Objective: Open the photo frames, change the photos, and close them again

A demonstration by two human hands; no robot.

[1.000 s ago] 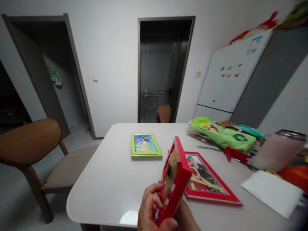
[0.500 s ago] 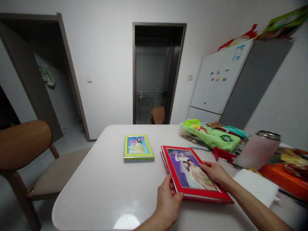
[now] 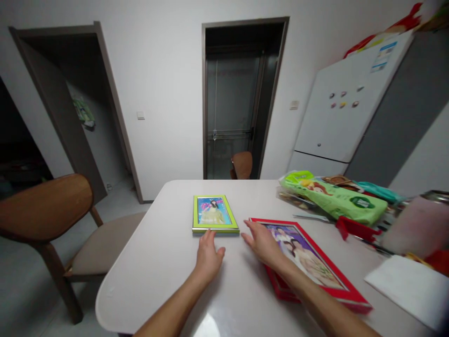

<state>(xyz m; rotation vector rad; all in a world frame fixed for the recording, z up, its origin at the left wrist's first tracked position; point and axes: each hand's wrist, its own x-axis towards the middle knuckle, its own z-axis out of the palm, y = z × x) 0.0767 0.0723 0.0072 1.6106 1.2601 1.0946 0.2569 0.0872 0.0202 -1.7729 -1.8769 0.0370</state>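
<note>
A small picture frame with a lime-green border (image 3: pixel 234 216) lies flat on the white table (image 3: pixel 164 262), a person in a pale yellow dress in its photo. My left hand (image 3: pixel 209 255) is at its near edge, fingers stretched out; whether the fingertips touch it I cannot tell. To the right, my right hand (image 3: pixel 261 242) reaches over the upper left corner of a larger red picture frame (image 3: pixel 326 255), its fingers apart and pointing toward the green frame. The red frame appears stacked on another red one. My right forearm hides part of its wedding photo.
At the right are a green packet (image 3: pixel 345 199), a pink tumbler (image 3: pixel 414 224), a red plastic piece (image 3: pixel 356 229) and white tissue (image 3: pixel 410 285). A wooden chair (image 3: pixel 45 210) stands left of the table; another chair (image 3: pixel 242 164) is behind it. A fridge (image 3: pixel 345 103) stands back right.
Both hands have let go of the red frame and moved left toward the green frame. The view has turned slightly left, so things sit further right.
</note>
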